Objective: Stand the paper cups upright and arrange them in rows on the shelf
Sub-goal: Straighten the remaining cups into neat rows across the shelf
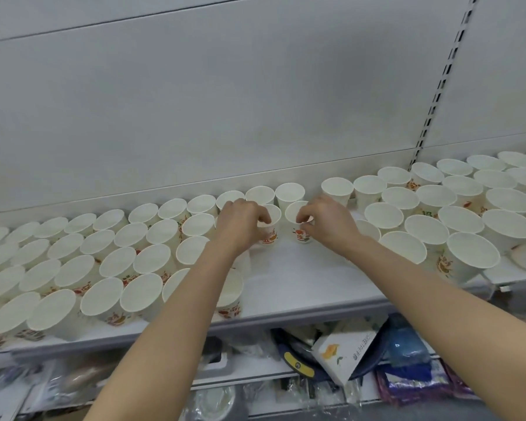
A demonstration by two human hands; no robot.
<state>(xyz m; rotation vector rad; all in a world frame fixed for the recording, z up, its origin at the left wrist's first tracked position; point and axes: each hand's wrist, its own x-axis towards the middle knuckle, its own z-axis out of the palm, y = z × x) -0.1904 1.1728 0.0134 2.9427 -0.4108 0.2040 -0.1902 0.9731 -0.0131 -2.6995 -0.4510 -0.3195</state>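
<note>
— Hands? 
— I see both arms stretched out: left hand [244,221] pinches one cup [270,227], right hand [325,223] another cup [301,226], upright mid-shelf [301,278].
— Labels? 
— Red-orange print, unreadable.

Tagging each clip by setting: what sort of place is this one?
Probably a shop or stockroom. A white metal shelf has a slotted upright on its back panel, paper cups stand in rows on it, and packaged goods crowd the shelf below.
</note>
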